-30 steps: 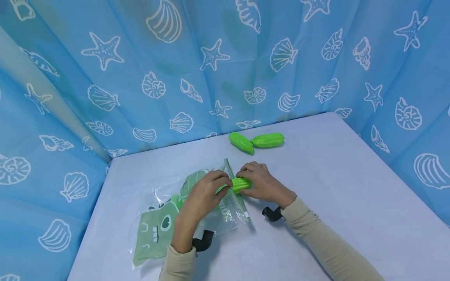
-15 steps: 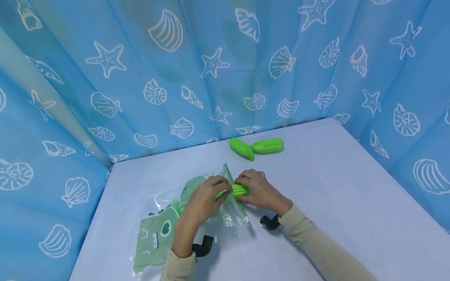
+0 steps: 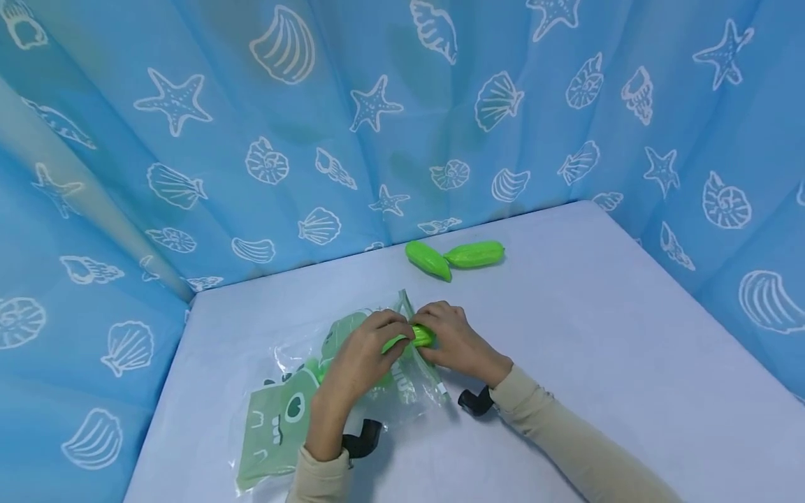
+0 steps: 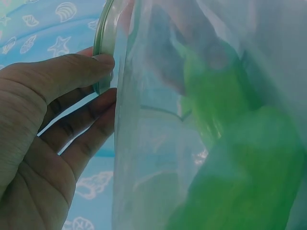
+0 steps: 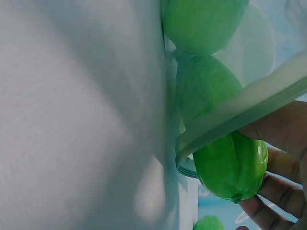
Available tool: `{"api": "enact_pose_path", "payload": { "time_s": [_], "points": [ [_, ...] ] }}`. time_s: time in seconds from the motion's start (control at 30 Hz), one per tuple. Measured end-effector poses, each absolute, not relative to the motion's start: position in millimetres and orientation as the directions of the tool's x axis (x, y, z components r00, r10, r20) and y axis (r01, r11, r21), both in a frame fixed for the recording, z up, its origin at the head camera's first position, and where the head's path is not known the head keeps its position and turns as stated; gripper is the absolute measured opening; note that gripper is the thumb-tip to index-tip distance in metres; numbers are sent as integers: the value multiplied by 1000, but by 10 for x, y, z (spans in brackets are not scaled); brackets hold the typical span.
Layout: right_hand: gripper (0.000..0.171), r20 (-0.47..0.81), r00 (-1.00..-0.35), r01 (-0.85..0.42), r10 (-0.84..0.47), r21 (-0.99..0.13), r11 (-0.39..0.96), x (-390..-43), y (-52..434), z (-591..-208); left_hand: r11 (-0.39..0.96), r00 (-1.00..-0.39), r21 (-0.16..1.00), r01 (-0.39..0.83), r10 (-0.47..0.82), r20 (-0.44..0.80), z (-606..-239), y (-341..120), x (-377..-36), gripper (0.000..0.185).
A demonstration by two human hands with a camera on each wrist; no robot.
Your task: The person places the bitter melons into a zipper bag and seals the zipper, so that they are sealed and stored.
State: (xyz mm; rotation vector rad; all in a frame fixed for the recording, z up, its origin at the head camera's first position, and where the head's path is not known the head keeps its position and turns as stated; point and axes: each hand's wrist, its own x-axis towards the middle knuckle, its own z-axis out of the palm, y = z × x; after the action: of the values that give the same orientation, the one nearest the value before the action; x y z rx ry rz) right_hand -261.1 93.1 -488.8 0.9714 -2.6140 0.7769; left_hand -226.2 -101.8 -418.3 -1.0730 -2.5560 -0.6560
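A clear zip bag (image 3: pixel 264 440) with a green monster print lies on the table, its mouth facing right. My left hand (image 3: pixel 365 360) pinches the bag's zip edge (image 4: pixel 102 38) between thumb and fingers. At the mouth, my right hand (image 3: pixel 464 342) holds a ridged, bright green, gourd-like vegetable (image 5: pixel 232 165) by its outer end. The far part of it lies inside the bag. Through the plastic, the right wrist view shows another green vegetable (image 5: pixel 204 21) in the bag. The right fingertips (image 5: pixel 273 191) curve around the held one.
Two more green vegetables, one (image 3: pixel 428 260) slanted and one (image 3: pixel 474 254) lying sideways, touch end to end near the table's back edge. The white table (image 3: pixel 604 335) is bordered by a blue curtain (image 3: pixel 390 140) with shell prints at the back and sides.
My right hand has moved a little to the left, and the green vegetable has slid further into the bag's mouth. My left hand keeps its hold on the bag's edge.
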Motion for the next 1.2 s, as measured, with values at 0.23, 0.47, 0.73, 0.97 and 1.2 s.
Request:
{"api": "enact_pose_path", "payload": {
  "time_s": [0.23, 0.47, 0.73, 0.97, 1.2],
  "points": [
    [38, 349, -785, -620, -512, -464, 633, -2574, 882, -4922, 621, -695, 319, 716, 587, 415, -4138, -1018, -2225, 15],
    [34, 346, -792, -608, -503, -510, 608, -2556, 835, -4974, 616, -704, 343, 709, 590, 396, -4119, -1014, -2225, 17],
    [43, 283, -805, -581, -521, -554, 596, -2556, 841, -4926, 609, -700, 347, 713, 589, 404, -4133, -1043, -2231, 17],
    [39, 393, -797, -603, -460, -564, 564, -2669, 968, -4869, 601, -692, 346, 721, 594, 410, -4143, -1038, -2249, 15],
    [37, 437, -851, -516, -292, -592, 619, -2912, 1216, -4810, 613, -697, 335, 716, 596, 398, -4145, -1047, -2249, 15]
  ]
}}
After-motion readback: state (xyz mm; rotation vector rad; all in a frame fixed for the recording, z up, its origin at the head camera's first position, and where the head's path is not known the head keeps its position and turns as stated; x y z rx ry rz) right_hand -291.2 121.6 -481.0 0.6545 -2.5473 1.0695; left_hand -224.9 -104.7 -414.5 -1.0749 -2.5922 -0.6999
